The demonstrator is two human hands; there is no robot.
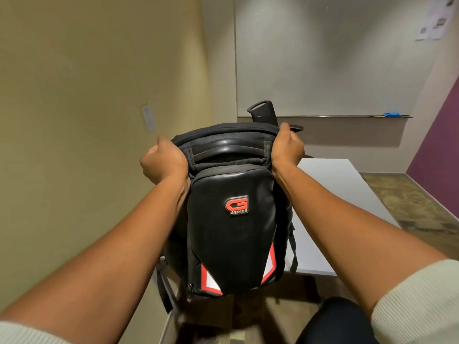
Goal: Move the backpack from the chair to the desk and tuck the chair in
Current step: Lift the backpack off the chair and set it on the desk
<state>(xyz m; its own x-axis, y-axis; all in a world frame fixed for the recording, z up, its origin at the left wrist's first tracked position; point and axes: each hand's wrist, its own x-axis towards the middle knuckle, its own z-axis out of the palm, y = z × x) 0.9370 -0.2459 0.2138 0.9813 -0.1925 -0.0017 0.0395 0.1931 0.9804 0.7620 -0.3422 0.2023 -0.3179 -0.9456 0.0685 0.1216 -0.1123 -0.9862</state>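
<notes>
A black backpack (232, 229) with a red "G Series" badge and red-and-white lower trim hangs in the air in front of me. My left hand (162, 162) grips its top left corner and my right hand (288, 147) grips its top right corner. The grey desk (342, 207) lies just behind and to the right of the bag, whose straps dangle over its near edge. A black chair seat (335, 321) shows at the bottom right, and a black chair back (264, 114) rises behind the bag.
A beige wall (87, 108) stands close on the left. A whiteboard (335, 58) with a tray covers the far wall, and a purple wall (439, 135) is at right. Patterned floor (409, 202) runs beyond the desk.
</notes>
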